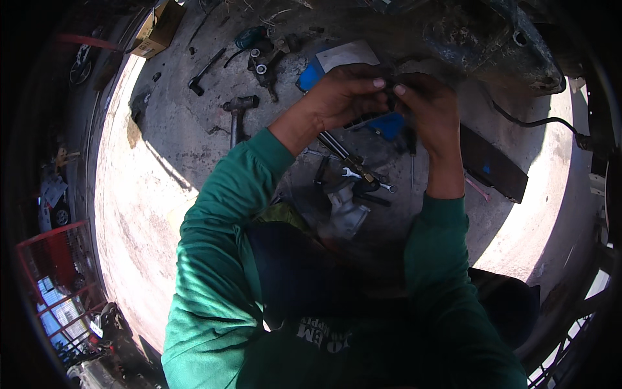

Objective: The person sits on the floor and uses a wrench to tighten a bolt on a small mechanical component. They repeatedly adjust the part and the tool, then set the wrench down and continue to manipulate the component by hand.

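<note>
Dark small piece (391, 87) is sitting between my left hand (345, 97) and right hand (430, 107), at the thumb tips; both are pinching it, fingers curling.

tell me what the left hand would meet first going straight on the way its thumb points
Likely the right hand, just right of the left hand, unless the dark shape between them is a held part; depth is unclear.

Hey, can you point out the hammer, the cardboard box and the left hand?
Hammer (237, 118): head view, upper handle.
Cardboard box (151, 45): head view, side wall.
Left hand (334, 97): head view, thumb side.
</note>
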`<action>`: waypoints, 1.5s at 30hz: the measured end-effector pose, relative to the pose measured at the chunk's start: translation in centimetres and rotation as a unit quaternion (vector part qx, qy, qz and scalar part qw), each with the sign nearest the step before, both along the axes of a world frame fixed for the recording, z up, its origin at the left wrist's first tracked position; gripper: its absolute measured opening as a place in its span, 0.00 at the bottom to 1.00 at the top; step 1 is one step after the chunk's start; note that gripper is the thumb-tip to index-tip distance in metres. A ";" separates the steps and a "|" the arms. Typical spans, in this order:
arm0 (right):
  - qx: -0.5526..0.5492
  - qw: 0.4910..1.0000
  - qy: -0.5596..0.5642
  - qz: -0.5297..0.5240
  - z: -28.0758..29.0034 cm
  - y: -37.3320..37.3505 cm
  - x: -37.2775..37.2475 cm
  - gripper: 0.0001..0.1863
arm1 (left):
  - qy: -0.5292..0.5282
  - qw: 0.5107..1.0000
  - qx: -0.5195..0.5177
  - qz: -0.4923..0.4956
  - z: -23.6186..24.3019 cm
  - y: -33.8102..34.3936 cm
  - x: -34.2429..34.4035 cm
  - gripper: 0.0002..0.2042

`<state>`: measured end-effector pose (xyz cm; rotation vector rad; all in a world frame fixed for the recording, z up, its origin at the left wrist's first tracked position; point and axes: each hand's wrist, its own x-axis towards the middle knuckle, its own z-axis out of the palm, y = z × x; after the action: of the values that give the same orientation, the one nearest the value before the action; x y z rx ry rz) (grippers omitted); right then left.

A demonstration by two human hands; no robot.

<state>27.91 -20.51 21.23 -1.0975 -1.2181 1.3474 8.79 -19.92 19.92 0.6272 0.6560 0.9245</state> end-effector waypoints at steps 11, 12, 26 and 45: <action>-0.056 0.938 -0.119 0.320 -1.6 -3.9 -5.1 0.07 | -0.290 0.930 -0.011 0.224 -10.3 -14.1 -0.8 0.09; -0.037 0.930 -0.141 0.336 -1.6 -4.1 -5.7 0.07 | -0.310 0.917 -0.027 0.247 -10.4 -14.9 -0.7 0.09; 0.170 0.887 -0.238 0.358 0.0 -4.3 -8.4 0.05 | -0.319 0.902 -0.008 0.292 -9.9 -15.0 -2.1 0.08; 0.152 0.892 -0.239 0.354 0.6 -4.6 -8.2 0.04 | -0.264 0.919 0.014 0.292 -9.3 -14.9 -2.5 0.07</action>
<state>19.68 -25.16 21.79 -0.7987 -2.2702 1.3588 6.28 -34.81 10.63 0.1714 0.3354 1.5916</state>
